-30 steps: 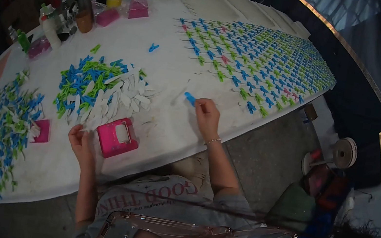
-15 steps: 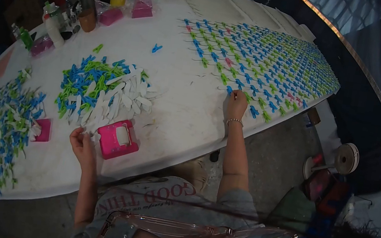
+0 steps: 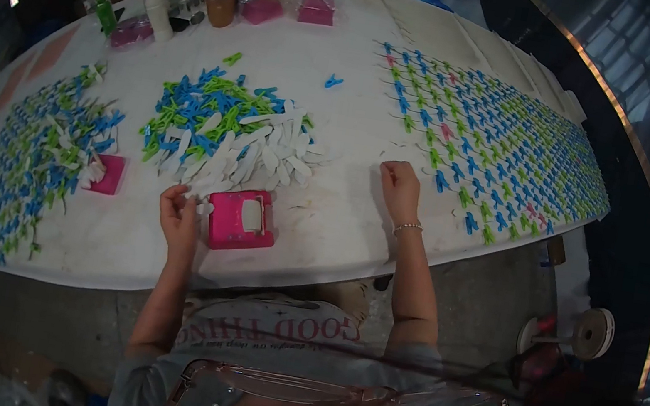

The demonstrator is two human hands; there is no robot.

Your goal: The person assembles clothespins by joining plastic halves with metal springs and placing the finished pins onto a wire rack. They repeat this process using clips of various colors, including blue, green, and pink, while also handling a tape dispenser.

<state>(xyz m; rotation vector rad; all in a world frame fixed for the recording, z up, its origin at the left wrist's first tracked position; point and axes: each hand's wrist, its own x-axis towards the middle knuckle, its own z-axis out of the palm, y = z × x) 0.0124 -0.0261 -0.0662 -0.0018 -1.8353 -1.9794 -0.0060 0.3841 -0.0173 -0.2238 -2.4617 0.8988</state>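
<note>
Right hand [image 3: 400, 189] loosely clenched in open room, left hand [image 3: 180, 217] (grip unclear) near edge of pink box [image 3: 225, 220]

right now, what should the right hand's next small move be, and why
Probably move the right hand towards the loose clip pile: no clip shows in its grasp, and it is between that pile and the rows of clips.
</note>
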